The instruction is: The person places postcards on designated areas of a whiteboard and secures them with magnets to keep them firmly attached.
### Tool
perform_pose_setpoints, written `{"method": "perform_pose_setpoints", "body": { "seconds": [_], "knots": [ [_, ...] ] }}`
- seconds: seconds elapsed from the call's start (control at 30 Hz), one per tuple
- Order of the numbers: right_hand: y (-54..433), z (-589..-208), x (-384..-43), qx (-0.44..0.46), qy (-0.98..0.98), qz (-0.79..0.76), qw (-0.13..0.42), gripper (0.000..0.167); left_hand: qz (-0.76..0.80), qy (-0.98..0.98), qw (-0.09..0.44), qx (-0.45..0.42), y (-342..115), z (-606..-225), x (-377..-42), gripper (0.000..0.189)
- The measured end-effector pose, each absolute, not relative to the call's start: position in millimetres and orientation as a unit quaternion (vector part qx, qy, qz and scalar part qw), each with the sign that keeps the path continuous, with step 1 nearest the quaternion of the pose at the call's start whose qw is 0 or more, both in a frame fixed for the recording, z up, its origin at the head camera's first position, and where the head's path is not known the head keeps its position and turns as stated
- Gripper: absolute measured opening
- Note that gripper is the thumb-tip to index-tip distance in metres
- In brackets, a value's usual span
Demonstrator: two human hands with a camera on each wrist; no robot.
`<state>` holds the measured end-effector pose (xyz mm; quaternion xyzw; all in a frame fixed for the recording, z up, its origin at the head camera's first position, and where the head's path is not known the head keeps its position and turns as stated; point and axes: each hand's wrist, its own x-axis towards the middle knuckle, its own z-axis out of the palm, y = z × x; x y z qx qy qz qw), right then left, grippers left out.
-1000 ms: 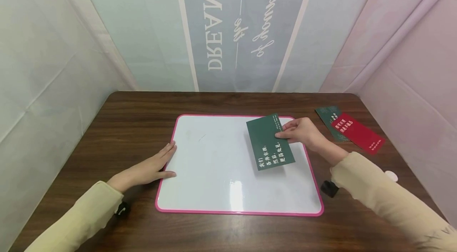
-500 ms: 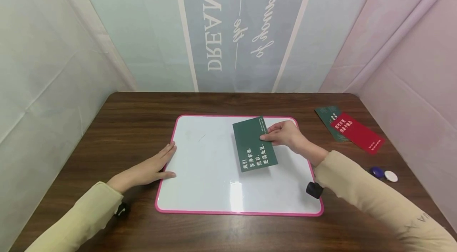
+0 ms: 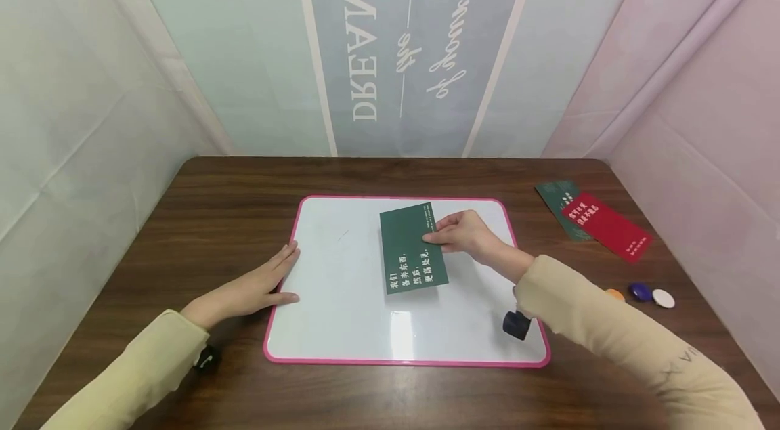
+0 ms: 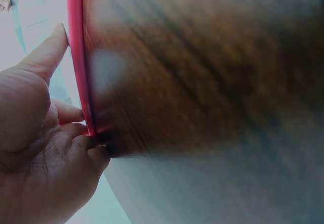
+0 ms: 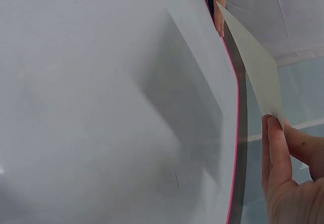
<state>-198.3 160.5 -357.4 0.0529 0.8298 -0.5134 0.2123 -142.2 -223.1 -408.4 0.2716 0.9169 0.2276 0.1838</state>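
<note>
A green card (image 3: 409, 247) with white lettering is pinched by its right edge between the thumb and fingers of my right hand (image 3: 466, 237). It hangs over the middle of a pink-framed whiteboard (image 3: 341, 321). In the right wrist view the card's pale back (image 5: 258, 64) shows, apart from the board, with its shadow beneath. My left hand (image 3: 258, 288) lies with straight fingers on the board's left edge. The left wrist view shows the left hand (image 4: 45, 133) from its palm side, its fingers along the pink rim (image 4: 76, 47).
On the table's right side a red card (image 3: 609, 227) overlaps another green card (image 3: 557, 203). Nearer lie a blue round magnet-like disc (image 3: 640, 292), a white one (image 3: 663, 298) and an orange one (image 3: 615, 294), partly behind the right sleeve. A printed curtain (image 3: 256, 78) stands behind the table (image 3: 213, 213).
My right hand has carried the green card leftward across the whiteboard, from its right part to the middle. The blue and orange discs have come into view. My left hand has stayed put.
</note>
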Motion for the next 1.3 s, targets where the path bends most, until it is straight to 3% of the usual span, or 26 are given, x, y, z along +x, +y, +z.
{"method": "perform_pose_setpoints", "body": {
  "seconds": [1.3],
  "knots": [
    [89, -372, -193, 0.065, 0.788, -0.562, 0.244, 0.027, 0.223, 0.922, 0.191, 0.253, -222, -411, -143, 0.093]
  ]
}}
